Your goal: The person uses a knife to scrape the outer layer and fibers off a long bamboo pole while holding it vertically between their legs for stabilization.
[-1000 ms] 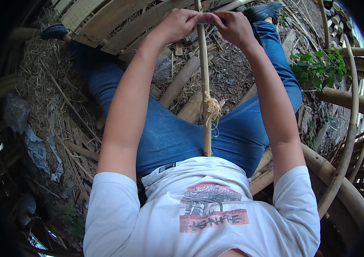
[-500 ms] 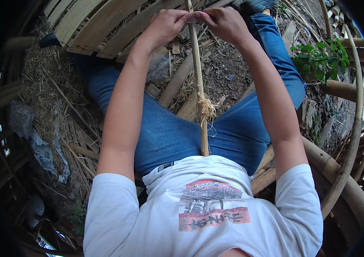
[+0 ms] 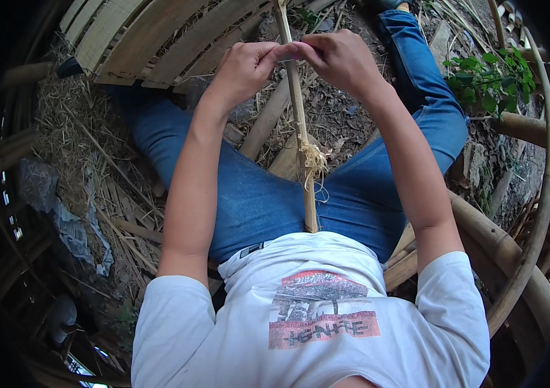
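A long, pale wooden stick (image 3: 297, 107) runs from between my legs away from my body, its near end against my waist. Both arms reach out over it. My left hand (image 3: 244, 70) is closed in a pinch on the stick's left side, and my right hand (image 3: 341, 59) pinches on its right side. Between the fingertips, across the stick, lies a small thin flat piece (image 3: 288, 54); its kind is mostly hidden by the fingers. Curly wood shavings (image 3: 312, 160) cling in a tangle to the stick nearer my lap.
Slatted wooden boards (image 3: 149, 42) lean at the far left. Bamboo poles (image 3: 514, 252) curve along the right, below a green leafy plant (image 3: 492, 81). Straw and crumpled plastic (image 3: 71, 226) cover the ground at left. More poles (image 3: 268, 119) lie beneath my legs.
Both hands have come toward my body along the stick, keeping the thin piece across it. The shavings stay in about the same place.
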A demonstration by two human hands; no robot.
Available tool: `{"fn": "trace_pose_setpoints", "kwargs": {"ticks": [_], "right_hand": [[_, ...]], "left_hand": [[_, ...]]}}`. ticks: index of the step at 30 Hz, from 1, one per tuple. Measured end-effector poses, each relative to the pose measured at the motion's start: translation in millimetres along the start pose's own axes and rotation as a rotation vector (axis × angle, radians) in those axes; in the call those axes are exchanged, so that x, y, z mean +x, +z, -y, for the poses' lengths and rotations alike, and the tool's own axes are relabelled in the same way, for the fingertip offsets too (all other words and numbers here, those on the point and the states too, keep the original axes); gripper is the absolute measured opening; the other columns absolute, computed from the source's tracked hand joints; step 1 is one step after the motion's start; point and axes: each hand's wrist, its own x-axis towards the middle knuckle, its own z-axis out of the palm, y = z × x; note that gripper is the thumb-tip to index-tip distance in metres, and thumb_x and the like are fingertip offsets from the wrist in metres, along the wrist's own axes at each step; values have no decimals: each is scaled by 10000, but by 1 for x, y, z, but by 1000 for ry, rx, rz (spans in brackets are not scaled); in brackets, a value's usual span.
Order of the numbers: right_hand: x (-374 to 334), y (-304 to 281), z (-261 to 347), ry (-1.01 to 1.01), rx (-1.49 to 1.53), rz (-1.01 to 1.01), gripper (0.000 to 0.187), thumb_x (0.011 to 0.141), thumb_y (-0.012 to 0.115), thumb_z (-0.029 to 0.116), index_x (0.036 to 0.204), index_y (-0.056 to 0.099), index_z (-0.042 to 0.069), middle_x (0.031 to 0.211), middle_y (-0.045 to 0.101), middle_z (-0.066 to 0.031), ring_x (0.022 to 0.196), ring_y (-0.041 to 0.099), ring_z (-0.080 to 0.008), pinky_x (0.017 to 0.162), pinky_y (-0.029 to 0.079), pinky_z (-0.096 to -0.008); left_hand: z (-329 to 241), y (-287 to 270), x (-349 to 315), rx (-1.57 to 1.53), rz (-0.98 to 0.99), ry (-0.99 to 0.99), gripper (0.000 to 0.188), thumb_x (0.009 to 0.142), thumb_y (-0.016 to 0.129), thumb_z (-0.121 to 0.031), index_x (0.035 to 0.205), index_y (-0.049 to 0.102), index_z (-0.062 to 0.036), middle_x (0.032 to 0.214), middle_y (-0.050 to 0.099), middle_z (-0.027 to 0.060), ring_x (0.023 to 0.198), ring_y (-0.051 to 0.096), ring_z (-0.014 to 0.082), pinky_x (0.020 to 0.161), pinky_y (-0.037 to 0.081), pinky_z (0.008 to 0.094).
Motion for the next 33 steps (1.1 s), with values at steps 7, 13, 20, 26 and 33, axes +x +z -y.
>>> {"fn": "trace_pose_setpoints", "kwargs": {"ticks": [7,13,20,26,33], "right_hand": [[-45,0,19,31,127,21,326,949,613,430,834,753,159,572,613,-94,581,640,-324,571,517,-443],[-67,-1,31,82,130,30,338,940,626,422,776,718,141,564,596,-108,570,632,-332,545,506,-436],[-6,-1,1,13,31,-37,316,939,630,430,832,759,161,589,627,-91,584,650,-316,555,517,-420],[64,18,-45,-176,-85,-262,283,963,622,398,992,784,167,727,692,-121,654,668,-322,598,533,-405],[54,20,-55,-161,-65,-122,297,990,592,381,1013,783,156,764,707,-126,685,682,-316,628,544,-414]], "left_hand": [[-23,9,-36,77,39,-46,221,987,607,-278,1048,764,-133,668,623,155,603,626,300,560,448,404],[-34,15,-55,99,7,45,238,983,607,-293,922,729,-98,675,623,166,656,630,380,573,457,449],[-1,2,2,111,-58,98,249,1000,594,-278,1003,733,-72,594,566,108,517,557,237,535,434,369],[39,-17,72,148,-174,171,270,1011,595,-283,1103,731,-69,615,565,74,560,500,129,550,432,338],[27,-17,63,182,-53,54,262,996,576,-364,1089,756,-198,844,722,134,775,698,321,724,538,405]]}}
